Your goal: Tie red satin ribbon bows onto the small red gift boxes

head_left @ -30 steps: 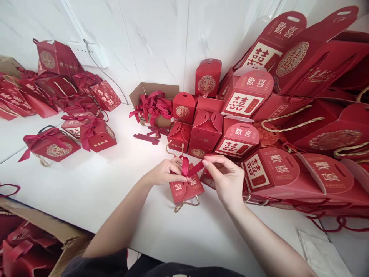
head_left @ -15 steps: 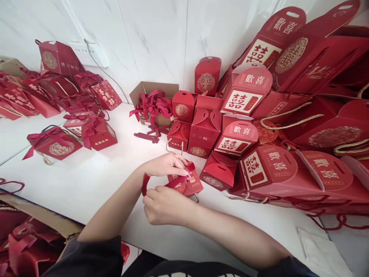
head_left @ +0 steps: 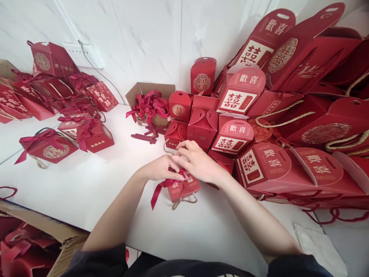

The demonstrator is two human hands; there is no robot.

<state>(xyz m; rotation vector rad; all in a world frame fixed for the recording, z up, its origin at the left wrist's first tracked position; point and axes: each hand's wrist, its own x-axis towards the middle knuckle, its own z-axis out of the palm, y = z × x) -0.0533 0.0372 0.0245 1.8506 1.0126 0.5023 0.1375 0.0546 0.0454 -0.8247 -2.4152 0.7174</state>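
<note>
A small red gift box with gold lettering lies on the white table in front of me, its twisted cord handle at the near side. Dark red satin ribbon crosses its top, and one loose end hangs off to the left. My left hand pinches the ribbon against the top of the box. Over the same spot, my right hand reaches in from the right with bent fingers. Its fingertips meet those of my left hand, and what they hold is hidden.
Red gift boxes are stacked along the right and back. A cardboard box of ribbons stands behind my hands. Finished boxes with bows sit at the left. An open carton is at the lower left.
My right hand has let go of the ribbon's left end and moved up and right, over the box top. That end now hangs loose. My left hand stays at the box.
</note>
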